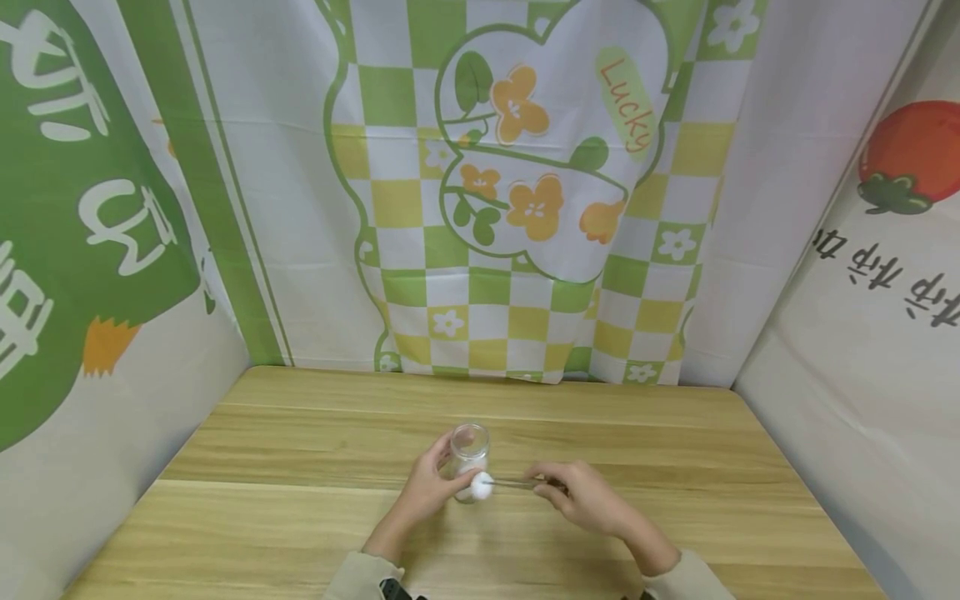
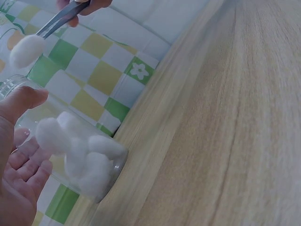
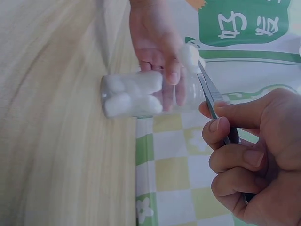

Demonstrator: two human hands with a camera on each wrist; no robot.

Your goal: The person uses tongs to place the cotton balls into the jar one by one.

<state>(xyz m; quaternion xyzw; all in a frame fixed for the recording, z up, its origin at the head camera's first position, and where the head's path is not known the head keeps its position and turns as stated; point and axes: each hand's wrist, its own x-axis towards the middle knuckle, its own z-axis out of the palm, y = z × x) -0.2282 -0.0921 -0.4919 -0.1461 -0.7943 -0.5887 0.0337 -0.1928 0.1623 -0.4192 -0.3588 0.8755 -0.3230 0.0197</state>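
Note:
A clear glass jar (image 1: pixel 470 440) without a lid stands upright on the wooden table. My left hand (image 1: pixel 427 487) grips it near the top, thumb on one side and fingers on the other. Several white cotton balls (image 2: pixel 87 157) lie in the lower part of the jar. My right hand (image 1: pixel 583 497) holds metal tweezers (image 3: pixel 210 92), pointing left. Between their tips is one cotton ball (image 1: pixel 482 486), outside the jar; in the left wrist view it hangs above the jar's mouth (image 2: pixel 14 82).
The wooden table (image 1: pixel 300 433) runs back to a curtain with green and yellow checks (image 1: pixel 480 325). Printed cloth walls (image 1: pixel 847 358) close in the left and right sides.

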